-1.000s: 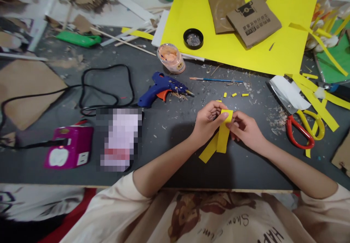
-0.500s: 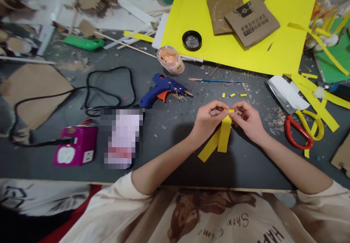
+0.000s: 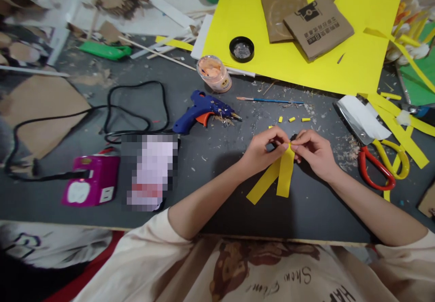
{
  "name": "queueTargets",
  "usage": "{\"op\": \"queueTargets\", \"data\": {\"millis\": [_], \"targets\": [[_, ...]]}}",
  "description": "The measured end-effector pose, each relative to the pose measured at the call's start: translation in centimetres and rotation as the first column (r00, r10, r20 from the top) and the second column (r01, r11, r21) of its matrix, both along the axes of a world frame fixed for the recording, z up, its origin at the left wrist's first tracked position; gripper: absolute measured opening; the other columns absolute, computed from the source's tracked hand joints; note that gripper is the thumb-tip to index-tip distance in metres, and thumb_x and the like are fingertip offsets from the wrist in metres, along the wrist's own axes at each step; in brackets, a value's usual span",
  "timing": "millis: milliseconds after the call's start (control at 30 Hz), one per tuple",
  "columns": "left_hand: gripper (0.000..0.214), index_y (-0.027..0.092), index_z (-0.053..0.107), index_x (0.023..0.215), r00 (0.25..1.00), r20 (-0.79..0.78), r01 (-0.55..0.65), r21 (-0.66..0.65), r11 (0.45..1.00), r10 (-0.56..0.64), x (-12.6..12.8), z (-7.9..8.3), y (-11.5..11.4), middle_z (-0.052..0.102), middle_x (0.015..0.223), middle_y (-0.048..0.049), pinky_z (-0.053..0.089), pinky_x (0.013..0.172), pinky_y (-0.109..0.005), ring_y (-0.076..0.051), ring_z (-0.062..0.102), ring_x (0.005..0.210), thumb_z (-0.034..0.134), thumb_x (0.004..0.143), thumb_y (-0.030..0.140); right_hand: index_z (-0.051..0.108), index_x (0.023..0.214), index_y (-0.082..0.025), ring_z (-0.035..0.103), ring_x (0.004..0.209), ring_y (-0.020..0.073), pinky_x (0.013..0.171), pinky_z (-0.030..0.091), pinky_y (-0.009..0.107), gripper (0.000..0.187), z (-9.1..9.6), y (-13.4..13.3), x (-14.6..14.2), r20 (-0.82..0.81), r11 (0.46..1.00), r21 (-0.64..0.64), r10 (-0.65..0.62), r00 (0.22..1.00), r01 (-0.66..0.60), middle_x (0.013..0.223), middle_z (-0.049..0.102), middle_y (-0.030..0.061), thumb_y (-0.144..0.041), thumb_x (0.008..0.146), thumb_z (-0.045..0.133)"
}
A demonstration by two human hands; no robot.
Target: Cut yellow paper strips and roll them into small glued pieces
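My left hand and my right hand meet over the table, fingertips closed on the top end of a yellow paper strip. The strip hangs down toward me, and its pinched end is mostly covered by my fingers. A second yellow strip slants to the lower left, its upper part hidden behind the first strip and my left hand. Just beyond my hands lie several small yellow paper rolls. Another bit of yellow peeks out beside my left knuckles.
Left of my hands are a blue glue gun, a phone and a magenta box with a black cord. Scissors lie at right. Farther back are a paintbrush, an open jar and yellow sheets.
The strip's flat top edge, visible before, is now tucked between my fingertips. My right fingers have curled more around it. The whole view has shifted slightly.
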State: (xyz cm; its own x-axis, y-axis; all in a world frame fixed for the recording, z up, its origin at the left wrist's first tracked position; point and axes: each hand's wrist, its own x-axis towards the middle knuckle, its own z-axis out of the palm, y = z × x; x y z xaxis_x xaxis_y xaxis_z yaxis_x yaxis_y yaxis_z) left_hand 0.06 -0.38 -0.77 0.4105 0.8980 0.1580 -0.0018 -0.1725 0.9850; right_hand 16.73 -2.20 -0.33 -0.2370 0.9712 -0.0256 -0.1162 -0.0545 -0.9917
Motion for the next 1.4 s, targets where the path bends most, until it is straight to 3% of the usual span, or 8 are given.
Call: {"op": "queueTargets", "data": {"millis": [233,500,700,833,1000,1100,1267,1400], "targets": [[0.009,0.016,0.055,0.075,1.000,-0.027,-0.014,0.035,0.999,0.014,0.2,0.1,-0.3,0.055,0.068,0.0019,0.043,0.059,-0.018,-0.007,0.053,0.062,0.056,0.083,0.020,0.061,0.071,-0.020,0.055,0.048,0.0059,0.042,0.046,0.021,0.008,0.0,0.1,0.0,-0.040,1.000,-0.005,0.001,0.999,-0.002,0.069,0.052,-0.0044,-0.020,0.077,0.066],[0.028,0.016,0.057,0.070,0.989,0.143,0.045,-0.151,0.988,-0.024,0.1,-0.5,-0.2,0.048,0.061,0.0039,0.036,0.044,-0.019,-0.004,0.043,0.046,0.063,0.081,0.041,0.063,0.074,-0.020,0.059,0.049,0.0047,0.044,0.048,0.019,0.008,-0.2,0.0,0.2,-0.102,0.999,0.011,0.044,0.994,-0.043,0.071,0.054,-0.0048,-0.013,0.078,0.065],[0.028,0.016,0.056,0.066,0.992,0.128,0.000,-0.047,0.999,0.006,0.0,-0.5,-0.2,0.047,0.060,0.0040,0.035,0.048,-0.019,-0.004,0.043,0.050,0.063,0.081,0.038,0.061,0.079,-0.020,0.057,0.051,0.0041,0.045,0.046,0.017,0.004,-0.4,0.0,0.4,-0.096,0.998,-0.033,0.053,0.994,-0.056,0.070,0.055,-0.0051,-0.021,0.080,0.066],[0.020,0.018,0.057,0.069,0.995,0.095,-0.008,0.074,0.997,0.001,-0.1,-0.8,-0.3,0.048,0.059,0.0044,0.036,0.052,-0.020,-0.005,0.044,0.052,0.059,0.085,0.029,0.057,0.095,-0.023,0.056,0.055,0.0045,0.048,0.043,0.017,0.017,-0.2,0.0,0.4,-0.101,0.993,-0.098,0.054,0.993,-0.064,0.076,0.061,-0.0040,-0.034,0.083,0.062],[0.018,0.018,0.060,0.071,1.000,0.018,-0.020,0.207,0.978,0.017,-0.2,-0.8,-0.2,0.055,0.061,0.0019,0.041,0.056,-0.022,-0.008,0.051,0.057,0.058,0.086,0.029,0.059,0.079,-0.018,0.050,0.047,0.0047,0.045,0.038,0.018,0.021,0.4,0.0,0.2,0.081,0.993,-0.108,0.061,0.995,-0.052,0.055,0.053,-0.0062,-0.039,0.082,0.061],[0.020,0.018,0.060,0.072,0.999,-0.006,-0.042,0.229,0.973,0.045,-0.2,-0.8,-0.2,0.060,0.065,0.0002,0.044,0.058,-0.022,-0.009,0.054,0.060,0.056,0.087,0.031,0.060,0.077,-0.018,0.047,0.043,0.0042,0.042,0.035,0.018,0.021,0.7,0.1,0.0,0.109,0.995,-0.093,0.050,0.993,-0.040,0.052,0.052,-0.0070,-0.039,0.080,0.063],[0.025,0.017,0.060,0.070,0.993,-0.049,-0.095,0.174,0.980,0.105,-0.1,-0.5,-0.4,0.063,0.068,-0.0010,0.048,0.062,-0.022,-0.009,0.059,0.063,0.056,0.086,0.035,0.061,0.077,-0.018,0.048,0.043,0.0043,0.042,0.036,0.018,0.018,0.7,-0.1,-0.1,0.167,0.998,-0.055,-0.027,0.985,0.037,0.051,0.053,-0.0069,-0.036,0.079,0.064],[0.021,0.017,0.065,0.083,0.989,-0.085,-0.116,0.072,0.991,0.122,0.0,0.1,-0.5,0.069,0.078,-0.0027,0.051,0.065,-0.020,-0.010,0.064,0.069,0.060,0.082,0.037,0.062,0.079,-0.018,0.051,0.046,0.0062,0.044,0.039,0.019,0.019,0.5,-0.3,-0.1,0.234,0.998,-0.021,-0.059,0.970,0.066,0.052,0.055,-0.0057,-0.037,0.081,0.062]]}}
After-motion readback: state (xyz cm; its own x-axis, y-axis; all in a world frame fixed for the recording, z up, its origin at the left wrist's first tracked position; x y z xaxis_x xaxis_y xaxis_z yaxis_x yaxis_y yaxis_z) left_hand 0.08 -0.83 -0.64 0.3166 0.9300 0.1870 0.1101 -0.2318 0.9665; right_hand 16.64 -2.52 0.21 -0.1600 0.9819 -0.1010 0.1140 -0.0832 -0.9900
